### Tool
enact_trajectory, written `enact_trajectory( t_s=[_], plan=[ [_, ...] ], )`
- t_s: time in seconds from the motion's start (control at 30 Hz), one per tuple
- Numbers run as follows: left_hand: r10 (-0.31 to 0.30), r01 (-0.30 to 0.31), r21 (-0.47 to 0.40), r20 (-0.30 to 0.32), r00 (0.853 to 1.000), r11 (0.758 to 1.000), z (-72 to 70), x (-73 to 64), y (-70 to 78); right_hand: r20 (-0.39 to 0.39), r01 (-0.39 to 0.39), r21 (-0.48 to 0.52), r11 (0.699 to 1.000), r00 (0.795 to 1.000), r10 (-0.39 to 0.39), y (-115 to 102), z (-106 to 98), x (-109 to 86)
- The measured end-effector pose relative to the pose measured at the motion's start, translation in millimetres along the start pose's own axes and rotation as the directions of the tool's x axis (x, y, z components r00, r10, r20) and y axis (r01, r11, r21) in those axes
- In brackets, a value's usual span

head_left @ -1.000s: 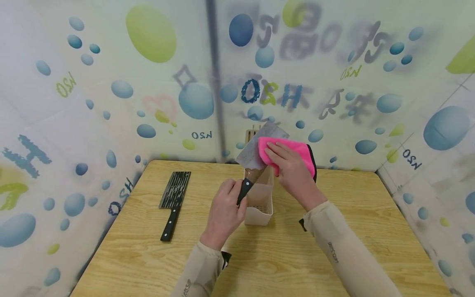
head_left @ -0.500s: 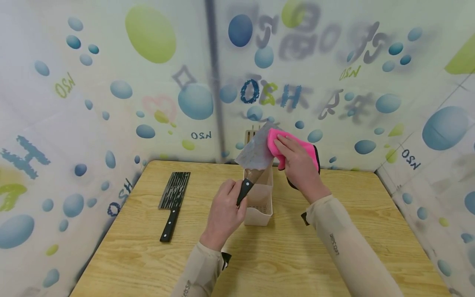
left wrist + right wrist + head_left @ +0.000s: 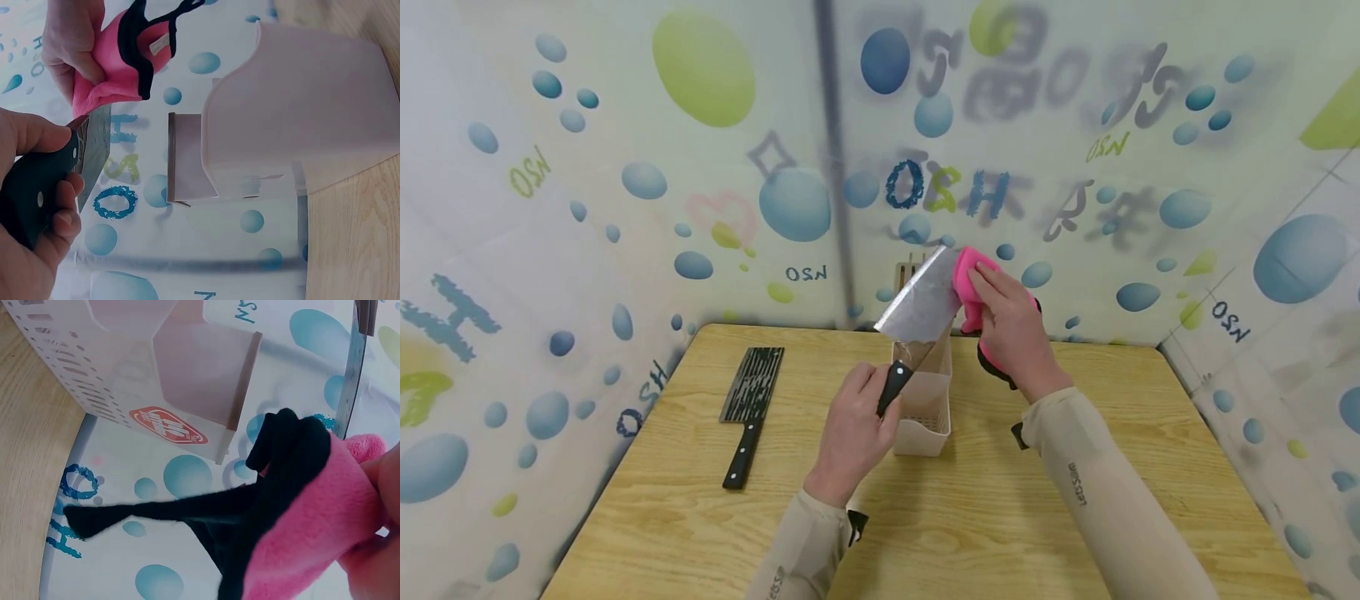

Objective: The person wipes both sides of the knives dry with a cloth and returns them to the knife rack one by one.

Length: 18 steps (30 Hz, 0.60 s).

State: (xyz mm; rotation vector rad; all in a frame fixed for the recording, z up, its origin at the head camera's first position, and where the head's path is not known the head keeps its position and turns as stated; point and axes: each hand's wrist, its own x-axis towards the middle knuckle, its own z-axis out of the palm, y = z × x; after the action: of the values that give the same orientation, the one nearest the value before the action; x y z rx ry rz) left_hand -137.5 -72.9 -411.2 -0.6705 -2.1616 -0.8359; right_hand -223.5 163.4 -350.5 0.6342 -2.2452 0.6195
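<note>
My left hand [image 3: 853,433] grips the black riveted handle of a cleaver [image 3: 921,292], its broad grey blade tilted up and to the right. In my right hand [image 3: 1015,333] is a bunched pink cloth [image 3: 976,279] with black edging, folded over the blade's right edge. The left wrist view shows the fingers curled round the cleaver handle [image 3: 40,194]. In the right wrist view the cloth [image 3: 312,519] hangs from between thumb and fingers, beside the blade seen edge-on. Behind and below the blade stands a beige slotted knife holder [image 3: 922,433], partly hidden by the cleaver.
A second cleaver [image 3: 752,392] with a dark, streaked blade and black handle lies on the wooden table [image 3: 662,500] at the left. A patterned curtain [image 3: 1037,167] rises behind the table and along both sides.
My right hand has slid the cloth rightward and slightly up across the blade to its right edge, uncovering more of the blade. The left hand keeps its place; the blade now catches brighter light.
</note>
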Motion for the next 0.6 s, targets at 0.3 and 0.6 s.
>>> enact_trajectory(
  t_s=[0.3, 0.6],
  plan=[
    [-0.029, 0.029, -0.037, -0.01, 1.0, 0.999, 0.1, 0.4, 2.5, 0.022, -0.083, 0.01, 0.996, 0.996, 0.083, -7.1, 0.8, -1.6],
    [-0.082, 0.084, -0.059, 0.027, 0.996, 0.995, -0.6, 0.6, 4.9, -0.027, -0.011, 0.037, 0.999, 1.0, 0.012, -10.4, 5.7, -4.3]
  ],
)
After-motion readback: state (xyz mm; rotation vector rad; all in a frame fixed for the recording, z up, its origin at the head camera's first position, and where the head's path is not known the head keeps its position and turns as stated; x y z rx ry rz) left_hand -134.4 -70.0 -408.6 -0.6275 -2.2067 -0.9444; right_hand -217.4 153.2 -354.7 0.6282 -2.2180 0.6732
